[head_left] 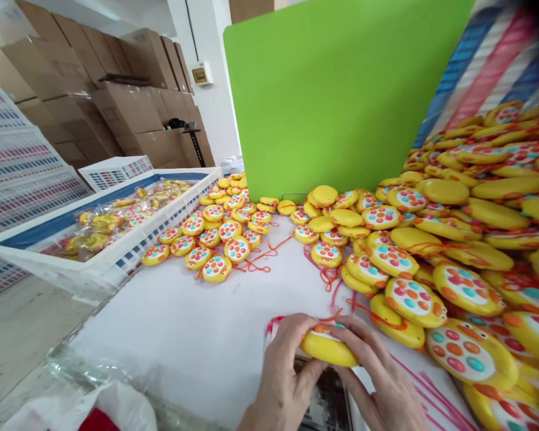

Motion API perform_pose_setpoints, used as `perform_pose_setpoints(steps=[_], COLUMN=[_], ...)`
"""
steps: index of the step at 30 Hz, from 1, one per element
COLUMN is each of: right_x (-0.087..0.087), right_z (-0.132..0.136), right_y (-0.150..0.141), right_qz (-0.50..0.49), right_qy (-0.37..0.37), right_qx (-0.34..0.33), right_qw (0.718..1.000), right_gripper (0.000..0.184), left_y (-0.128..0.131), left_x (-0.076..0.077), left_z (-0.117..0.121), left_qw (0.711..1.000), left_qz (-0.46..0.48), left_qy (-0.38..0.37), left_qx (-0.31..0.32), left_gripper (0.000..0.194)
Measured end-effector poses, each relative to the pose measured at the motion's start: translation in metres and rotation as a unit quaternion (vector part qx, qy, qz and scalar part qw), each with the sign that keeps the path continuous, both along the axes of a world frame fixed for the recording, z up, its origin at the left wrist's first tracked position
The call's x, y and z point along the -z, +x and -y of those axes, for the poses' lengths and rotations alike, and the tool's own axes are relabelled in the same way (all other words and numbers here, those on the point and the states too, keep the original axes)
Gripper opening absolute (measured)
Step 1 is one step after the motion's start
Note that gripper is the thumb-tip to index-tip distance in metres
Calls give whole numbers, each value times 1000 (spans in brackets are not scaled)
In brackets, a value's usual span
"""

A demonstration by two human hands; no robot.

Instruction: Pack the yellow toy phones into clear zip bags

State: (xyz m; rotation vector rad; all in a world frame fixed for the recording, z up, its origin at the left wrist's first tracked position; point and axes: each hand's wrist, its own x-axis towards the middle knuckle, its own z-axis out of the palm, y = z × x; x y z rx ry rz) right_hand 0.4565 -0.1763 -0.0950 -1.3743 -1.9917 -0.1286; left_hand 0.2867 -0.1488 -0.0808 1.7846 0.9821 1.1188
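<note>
Yellow toy [327, 350], lower centre | left hand [284, 366], right hand [379, 368]: both pinching its rim | advise steady, level grip; keep orange cord [331, 318] clear of pinch

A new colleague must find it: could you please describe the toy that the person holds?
From the big green board, look down across the white tabletop to the bottom of the picture. There, the left hand and right hand hold a yellow toy. Unlike the similar piled toys on the right, it alone is being held.
</note>
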Motion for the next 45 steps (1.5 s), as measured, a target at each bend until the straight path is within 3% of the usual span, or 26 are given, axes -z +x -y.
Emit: perform_pose_setpoints(steps=[7, 13, 16, 19, 22, 24, 26, 30, 36, 45], right_x=[-8, 1, -10, -31, -41, -35, -22, 0, 17, 33], right_z=[3, 0, -18, -44, -58, -54, -42, -14, 10, 23], right_y=[-1, -6, -2, 12, 26, 31, 32, 28, 31, 42], right_qz=[-6, -20, -98, -294, -462, -510, -543, -586, -581, -562], right_qy=[-37, -77, -107, -138, -203, -259, -306, -346, -378, -384], right_qx=[-43, -42, -31, 53, 63, 50, 55, 82, 115, 158], right_qw=[998, 996, 989, 944, 861, 819, 780, 728, 711, 715], right_gripper=[31, 25, 21, 26, 37, 42, 46, 48, 57, 70], left_y=[-1, 4, 3, 5, 15, 22, 28, 30, 28, 28], left_x=[3, 9, 12, 23, 42, 58, 71, 83, 74, 72], left_z=[0, 2, 4, 10, 16, 17, 16, 13, 8, 6], left_qw=[999, 998, 994, 980, 959, 928, 900, 892, 910, 908], left_qz=[-18, -36, -70, -128, -253, -349, -407, -417, -390, -401], left_qy=[37, 31, 22, 57, 109, 129, 150, 165, 127, 99], left_qx=[26, -32, -87, -141, -60, -37, -53, -63, -58, -67], left_gripper=[41, 44, 49, 37, 15, 22, 34, 19, 17, 8])
